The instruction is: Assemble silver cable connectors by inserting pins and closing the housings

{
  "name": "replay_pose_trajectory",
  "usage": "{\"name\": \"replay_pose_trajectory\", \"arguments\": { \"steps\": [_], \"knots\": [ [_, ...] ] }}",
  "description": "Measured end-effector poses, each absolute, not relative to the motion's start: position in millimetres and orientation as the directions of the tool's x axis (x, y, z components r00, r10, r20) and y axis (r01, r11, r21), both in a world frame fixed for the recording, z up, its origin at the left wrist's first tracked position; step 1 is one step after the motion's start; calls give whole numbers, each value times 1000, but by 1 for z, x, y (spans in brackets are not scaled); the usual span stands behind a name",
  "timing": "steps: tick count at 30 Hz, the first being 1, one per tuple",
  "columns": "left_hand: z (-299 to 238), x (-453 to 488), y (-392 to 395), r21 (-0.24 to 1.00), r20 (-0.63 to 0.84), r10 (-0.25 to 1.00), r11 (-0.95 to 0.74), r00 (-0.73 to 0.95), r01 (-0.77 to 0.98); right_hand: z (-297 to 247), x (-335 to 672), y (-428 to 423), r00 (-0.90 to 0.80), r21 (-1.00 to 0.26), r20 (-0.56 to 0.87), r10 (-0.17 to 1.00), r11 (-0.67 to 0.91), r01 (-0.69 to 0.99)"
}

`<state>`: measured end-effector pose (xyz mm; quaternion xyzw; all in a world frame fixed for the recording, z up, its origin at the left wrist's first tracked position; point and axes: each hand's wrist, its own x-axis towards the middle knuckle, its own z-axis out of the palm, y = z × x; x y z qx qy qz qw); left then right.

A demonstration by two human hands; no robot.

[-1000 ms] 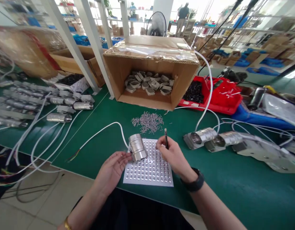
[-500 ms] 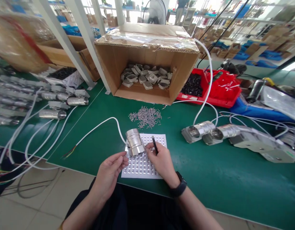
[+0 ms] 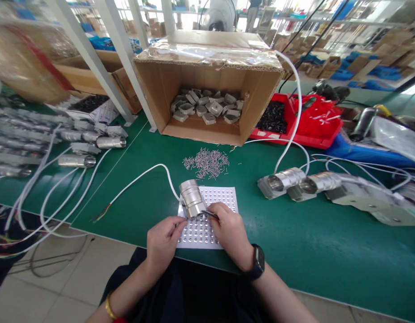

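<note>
A ribbed silver metal cylinder [image 3: 192, 198] with a white cable [image 3: 140, 178] stands on a white perforated plate [image 3: 224, 199] at the near edge of the green table. My left hand [image 3: 164, 241] is curled, its fingertips pinched at the cylinder's base. My right hand [image 3: 229, 234] grips a thin dark tool [image 3: 211, 215], laid almost flat with its tip toward the cylinder's base. A heap of small metal pins [image 3: 206, 162] lies just beyond the plate.
An open cardboard box [image 3: 207, 85] lying on its side holds grey metal parts. Behind it to the right sits a red tray [image 3: 328, 130]. Finished cylinders with cables [image 3: 294, 181] lie right and in rows far left [image 3: 76, 143]. A shelf post [image 3: 126, 63] rises at the left.
My right hand lowered the dark tool from upright to nearly flat at the cylinder's base. My left hand closed in and pinched at the base from the left.
</note>
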<state>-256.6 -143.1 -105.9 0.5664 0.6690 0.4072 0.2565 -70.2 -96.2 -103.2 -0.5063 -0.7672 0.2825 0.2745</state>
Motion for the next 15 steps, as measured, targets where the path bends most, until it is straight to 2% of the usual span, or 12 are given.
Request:
{"name": "replay_pose_trajectory", "arguments": {
  "steps": [3,9,12,15],
  "knots": [
    [-110,-260,-140,775,157,983,-65,-92,628,-104,-70,-96,-343,-706,126,931,327,629],
    [-103,-270,-131,681,123,989,-142,79,718,-100,-69,-94,-355,-673,88,931,318,668],
    [-101,-271,-123,704,67,995,-99,73,704,-90,-65,-90,-367,-647,81,927,329,688],
    [-107,-271,-116,802,-86,996,61,14,594,-79,-59,-80,-489,-664,117,864,434,609]
  ]
}}
